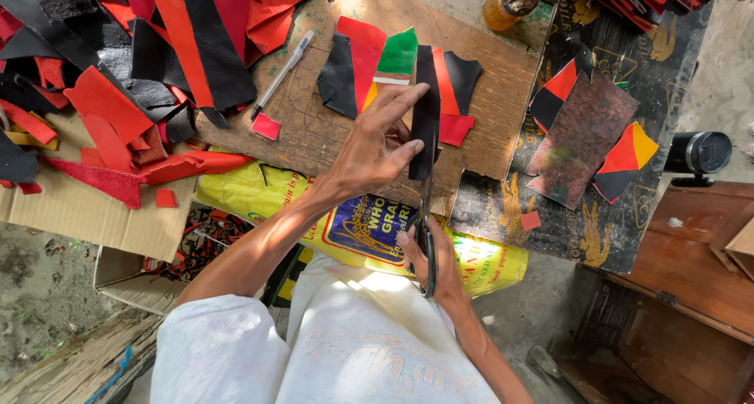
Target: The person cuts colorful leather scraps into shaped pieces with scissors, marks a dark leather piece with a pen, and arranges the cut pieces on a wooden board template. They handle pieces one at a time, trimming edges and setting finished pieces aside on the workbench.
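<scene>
Both hands are engaged on one long black strip of leather-like sheet [426, 109]: the left hand [375, 145] is held above it with thumb and forefinger pinched on the strip's lower end and the other fingers spread, apparently so that the strip is kept taut and upright over the brown cardboard work board [487, 98]. The right hand [436, 259] is closed through the handles of a pair of dark metal scissors [426, 215], whose blades are pointed up at the strip's lower edge, a grip suited to cutting along its length. One white pen [283, 73] is laid at the board's left side, near one small red square offcut [266, 126]. Two assembled patches of black, red and green pieces [369, 62] are set on the board behind the strip. One large heap of red and black scraps [118, 66] is piled at the left, and one yellow printed sack [353, 227] is spread under the board.
</scene>
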